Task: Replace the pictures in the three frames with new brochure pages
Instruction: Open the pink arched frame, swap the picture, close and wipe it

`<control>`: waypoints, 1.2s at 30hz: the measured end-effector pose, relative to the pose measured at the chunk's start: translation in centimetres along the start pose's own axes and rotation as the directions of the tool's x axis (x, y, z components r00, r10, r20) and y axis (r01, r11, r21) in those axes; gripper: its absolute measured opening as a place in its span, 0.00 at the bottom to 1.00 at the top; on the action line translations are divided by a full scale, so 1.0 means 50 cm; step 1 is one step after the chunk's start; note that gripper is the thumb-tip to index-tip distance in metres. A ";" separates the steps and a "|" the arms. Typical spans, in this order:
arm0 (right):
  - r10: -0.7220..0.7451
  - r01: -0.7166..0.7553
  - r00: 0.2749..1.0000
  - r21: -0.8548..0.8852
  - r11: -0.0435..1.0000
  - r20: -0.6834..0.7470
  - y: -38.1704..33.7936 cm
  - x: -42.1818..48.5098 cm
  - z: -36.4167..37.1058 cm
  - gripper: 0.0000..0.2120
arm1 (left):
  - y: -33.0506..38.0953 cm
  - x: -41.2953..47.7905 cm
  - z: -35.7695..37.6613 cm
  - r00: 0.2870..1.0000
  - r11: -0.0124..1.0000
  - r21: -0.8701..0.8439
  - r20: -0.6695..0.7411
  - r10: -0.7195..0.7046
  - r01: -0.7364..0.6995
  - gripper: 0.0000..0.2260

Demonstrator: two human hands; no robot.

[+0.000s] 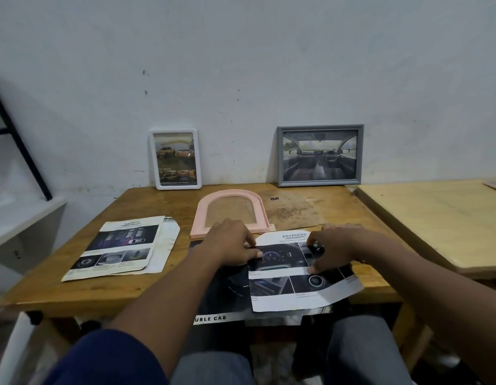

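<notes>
The white frame point(176, 159) and grey frame point(320, 155) lean on the wall at the surface's back edge, both holding car pictures, so they look finished. The pink arched frame point(230, 211) lies flat and empty mid-surface. Just in front of it, at the near edge, is the arch-cut page point(302, 284). The left grip point(230, 243) presses it, fingers bent, clamped on nothing. The right grip point(333, 248) curls at its top. I cannot tell if it pinches. Fitting the page likely remains. The dark brochure point(222, 295) underneath overhangs the near edge. Spare pages point(122, 245) fill the left side. Bare wood lies right of the pink frame.
</notes>
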State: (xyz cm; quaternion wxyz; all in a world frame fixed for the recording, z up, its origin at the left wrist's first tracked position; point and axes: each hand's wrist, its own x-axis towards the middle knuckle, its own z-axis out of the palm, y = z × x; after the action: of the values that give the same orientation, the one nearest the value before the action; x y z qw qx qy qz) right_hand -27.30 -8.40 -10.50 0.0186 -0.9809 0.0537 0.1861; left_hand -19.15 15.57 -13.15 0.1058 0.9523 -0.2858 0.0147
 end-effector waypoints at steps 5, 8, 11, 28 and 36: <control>0.045 -0.044 0.999 -0.148 0.988 0.007 -0.024 -0.010 -0.024 0.37 | -0.004 -0.001 -0.002 1.000 1.000 0.016 -0.027 0.010 -0.010 0.19; -0.005 -0.002 0.996 -0.087 0.996 -0.085 -0.037 -0.001 -0.066 0.34 | -0.024 0.010 -0.011 0.998 0.996 -0.087 -0.061 -0.029 0.024 0.16; -0.068 0.088 0.977 0.092 0.992 -0.201 -0.060 0.028 -0.121 0.25 | -0.060 0.029 -0.035 0.987 0.989 -0.119 -0.123 -0.100 0.085 0.16; 0.062 0.082 0.947 0.423 0.903 -0.316 -0.184 0.341 -0.079 0.20 | -0.254 0.107 0.003 0.915 0.935 -0.097 -0.195 -0.353 0.340 0.20; 0.023 0.084 0.855 0.182 0.980 -0.517 -0.261 0.341 -0.114 0.18 | -0.296 0.080 -0.016 0.901 0.921 -0.225 -0.231 -0.366 0.317 0.19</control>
State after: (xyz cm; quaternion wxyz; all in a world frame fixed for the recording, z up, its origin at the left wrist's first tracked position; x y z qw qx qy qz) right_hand -7.98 2.57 -11.27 0.1040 -0.9887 0.0596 -0.0906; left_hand -7.70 25.62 -14.85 0.2310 0.9631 -0.0969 0.0987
